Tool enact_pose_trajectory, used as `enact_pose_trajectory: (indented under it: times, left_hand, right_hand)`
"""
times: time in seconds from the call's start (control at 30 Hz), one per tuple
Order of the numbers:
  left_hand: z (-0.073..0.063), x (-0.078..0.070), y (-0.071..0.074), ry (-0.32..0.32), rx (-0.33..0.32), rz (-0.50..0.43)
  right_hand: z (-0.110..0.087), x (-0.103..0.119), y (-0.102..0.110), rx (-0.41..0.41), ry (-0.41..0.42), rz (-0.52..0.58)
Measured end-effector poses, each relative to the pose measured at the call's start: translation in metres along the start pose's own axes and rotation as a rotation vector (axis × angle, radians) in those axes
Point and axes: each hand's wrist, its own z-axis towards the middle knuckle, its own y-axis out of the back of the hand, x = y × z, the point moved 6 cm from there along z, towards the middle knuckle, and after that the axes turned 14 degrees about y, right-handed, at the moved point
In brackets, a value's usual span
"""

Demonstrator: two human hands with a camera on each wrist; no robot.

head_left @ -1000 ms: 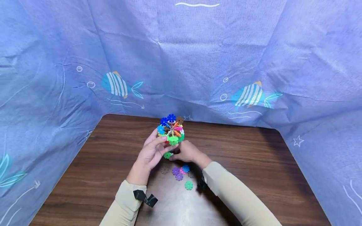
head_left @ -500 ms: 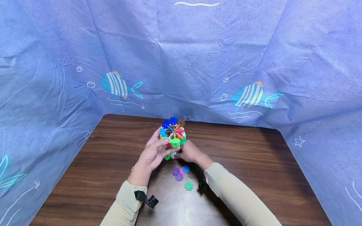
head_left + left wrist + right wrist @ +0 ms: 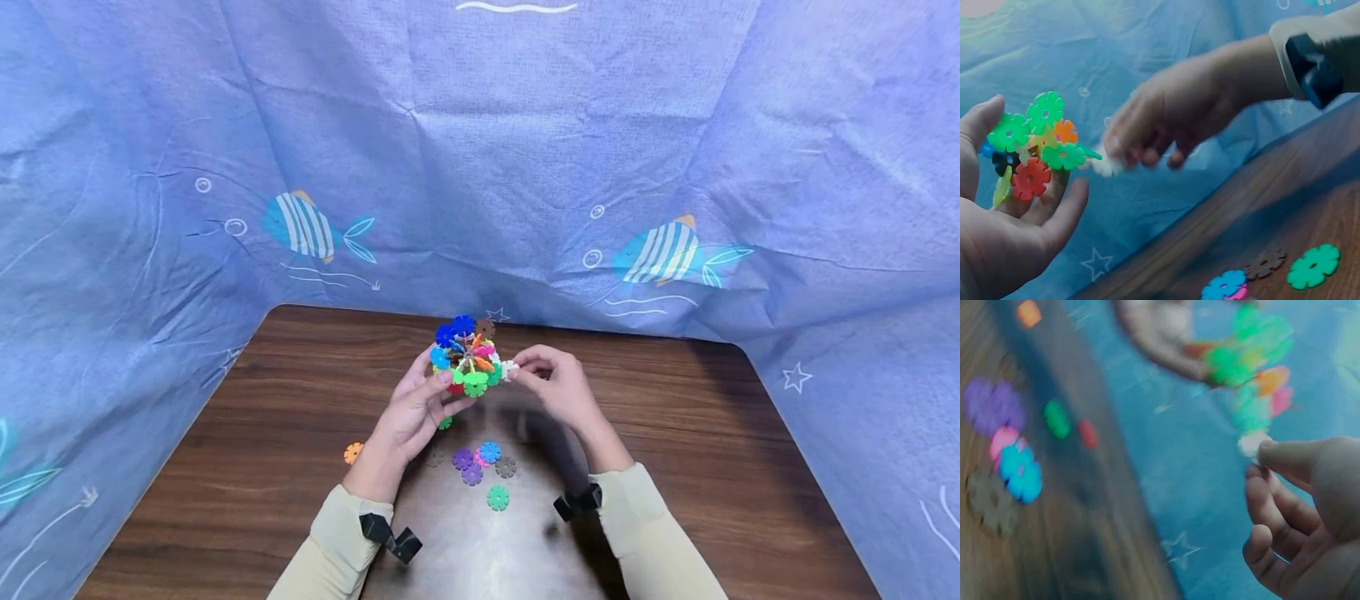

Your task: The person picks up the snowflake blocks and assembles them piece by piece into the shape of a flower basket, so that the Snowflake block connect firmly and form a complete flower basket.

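Observation:
My left hand (image 3: pixel 408 417) holds a round cluster of interlocked plastic snowflake discs (image 3: pixel 475 384) above the table, thumb on its near side and fingers behind. Blue, green, red, orange, pink and brown discs make it up. At its right side my right hand (image 3: pixel 561 387) pinches a white snowflake disc (image 3: pixel 508 369) between thumb and forefinger. In the right wrist view that white disc (image 3: pixel 1250 444) overlaps the cluster's lower edge, beside a green disc. The left wrist view shows it blurred, right at the tip of a green disc (image 3: pixel 1064 156).
Loose discs lie on the wooden table (image 3: pixel 675 433) below the hands: purple (image 3: pixel 472 474), blue (image 3: pixel 490 452), pink, brown (image 3: pixel 506 467) and green (image 3: pixel 498 498). An orange disc (image 3: pixel 353 452) lies left of the left forearm. A red disc (image 3: pixel 1087 433) shows farther back. Blue printed cloth (image 3: pixel 480 167) surrounds the table.
My right hand has risen from low behind the cluster, moving right with the white disc, which is now at the cluster's right side. The left hand and cluster have shifted slightly right.

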Motion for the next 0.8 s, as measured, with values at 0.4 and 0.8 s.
enact_pose_trajectory:
  times: [0.4, 0.8]
  left_hand:
    - [0.007, 0.02, -0.006, 0.065, 0.042, 0.055]
    - [0.007, 0.021, -0.011, 0.077, 0.053, 0.126]
  right_hand:
    - [-0.021, 0.01, 0.023, -0.226, -0.021, 0.167]
    - [-0.021, 0.004, 0.021, -0.199, -0.017, 0.17]
